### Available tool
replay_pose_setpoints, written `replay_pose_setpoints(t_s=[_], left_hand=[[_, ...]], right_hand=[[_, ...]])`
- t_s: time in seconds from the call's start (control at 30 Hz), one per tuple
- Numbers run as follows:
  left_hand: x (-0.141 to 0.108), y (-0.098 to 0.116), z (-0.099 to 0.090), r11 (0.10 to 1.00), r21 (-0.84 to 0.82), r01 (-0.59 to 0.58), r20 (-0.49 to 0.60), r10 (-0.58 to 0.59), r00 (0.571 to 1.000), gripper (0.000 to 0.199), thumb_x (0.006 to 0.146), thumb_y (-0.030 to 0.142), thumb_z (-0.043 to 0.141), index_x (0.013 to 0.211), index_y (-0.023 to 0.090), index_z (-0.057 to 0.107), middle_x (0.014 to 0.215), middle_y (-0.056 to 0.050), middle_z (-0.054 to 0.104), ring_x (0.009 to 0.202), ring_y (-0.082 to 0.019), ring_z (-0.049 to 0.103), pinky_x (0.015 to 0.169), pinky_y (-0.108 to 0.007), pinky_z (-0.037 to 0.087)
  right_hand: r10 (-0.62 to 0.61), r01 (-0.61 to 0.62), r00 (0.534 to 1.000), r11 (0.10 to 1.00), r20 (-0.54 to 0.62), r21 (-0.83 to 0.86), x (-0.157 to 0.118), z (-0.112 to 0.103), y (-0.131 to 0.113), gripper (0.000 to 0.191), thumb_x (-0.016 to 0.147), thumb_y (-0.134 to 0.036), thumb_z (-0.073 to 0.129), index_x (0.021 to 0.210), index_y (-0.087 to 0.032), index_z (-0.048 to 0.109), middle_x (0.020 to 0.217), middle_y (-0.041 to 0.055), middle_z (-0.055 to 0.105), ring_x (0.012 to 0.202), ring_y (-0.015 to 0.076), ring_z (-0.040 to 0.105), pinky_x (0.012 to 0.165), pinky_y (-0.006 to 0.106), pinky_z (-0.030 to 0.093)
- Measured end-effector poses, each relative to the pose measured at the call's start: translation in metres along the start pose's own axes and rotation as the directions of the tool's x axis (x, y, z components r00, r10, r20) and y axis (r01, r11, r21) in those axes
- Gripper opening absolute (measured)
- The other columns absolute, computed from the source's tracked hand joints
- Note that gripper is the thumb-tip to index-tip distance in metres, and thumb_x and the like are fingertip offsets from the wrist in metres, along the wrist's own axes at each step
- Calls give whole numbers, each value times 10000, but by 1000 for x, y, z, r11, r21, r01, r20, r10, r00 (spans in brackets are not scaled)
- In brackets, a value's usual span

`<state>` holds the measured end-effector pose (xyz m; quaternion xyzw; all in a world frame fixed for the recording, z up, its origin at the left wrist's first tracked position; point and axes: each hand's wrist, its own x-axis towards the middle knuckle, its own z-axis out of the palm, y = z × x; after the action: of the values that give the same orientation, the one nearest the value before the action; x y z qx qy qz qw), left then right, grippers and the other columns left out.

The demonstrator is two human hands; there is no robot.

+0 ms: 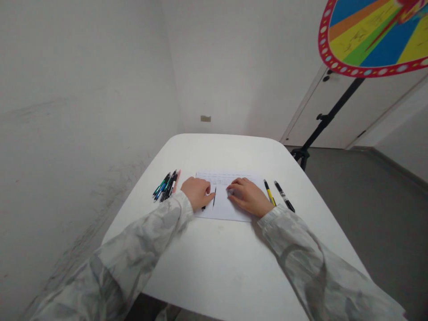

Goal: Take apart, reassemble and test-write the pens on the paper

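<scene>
A sheet of paper (pixel 222 211) with lines of handwriting near its top lies under both hands. My left hand (pixel 196 194) rests on its left part with fingers curled and thumb stretched towards a thin dark pen refill (pixel 214 196). Below that palm pokes out a small black end (pixel 203 208); the rest of it is hidden. On the right part of the sheet, my right hand (pixel 250 196) has its fingers bent together around a small greyish piece (pixel 230 191), too small to name.
Several pens (pixel 166 187) lie bunched left of the paper. To its right are a yellow pen (pixel 269 193) and a black pen (pixel 284 196). The white table (pixel 214 254) stands by the walls. A colourful wheel (pixel 368 40) on a black stand (pixel 323 125) rises at right.
</scene>
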<state>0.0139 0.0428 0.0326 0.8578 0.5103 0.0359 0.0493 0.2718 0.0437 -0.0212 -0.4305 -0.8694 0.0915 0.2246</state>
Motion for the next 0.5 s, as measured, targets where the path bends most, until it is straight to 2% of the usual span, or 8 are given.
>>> replay_pose_setpoints(t_s=[0.13, 0.3, 0.5], left_hand=[[21, 10, -2, 992, 121, 25, 153, -44, 987, 300, 934, 485, 658, 897, 216, 784, 962, -91, 811, 1022, -290, 749, 1002, -426, 509], [36, 14, 2, 988, 146, 53, 221, -84, 972, 262, 850, 475, 729, 870, 228, 816, 954, -109, 818, 1065, -310, 756, 996, -409, 542], [49, 22, 5, 982, 153, 107, 273, -146, 951, 374, 770, 477, 798, 1032, 212, 833, 1028, -150, 818, 1073, -316, 767, 958, -378, 582]], right_hand=[[3, -1, 1000, 998, 28, -66, 6, 2, -1, 179, 943, -283, 748, 1095, -208, 807, 1129, 122, 755, 1054, 307, 666, 962, 466, 499], [6, -4, 999, 999, 32, -48, 10, 5, -2, 160, 925, -261, 765, 1071, -223, 815, 1104, 109, 771, 1051, 298, 684, 949, 441, 493], [32, -32, 999, 999, -5, 22, 13, 6, -5, 145, 882, -228, 790, 1026, -227, 777, 1066, 87, 782, 1021, 289, 693, 948, 435, 487]])
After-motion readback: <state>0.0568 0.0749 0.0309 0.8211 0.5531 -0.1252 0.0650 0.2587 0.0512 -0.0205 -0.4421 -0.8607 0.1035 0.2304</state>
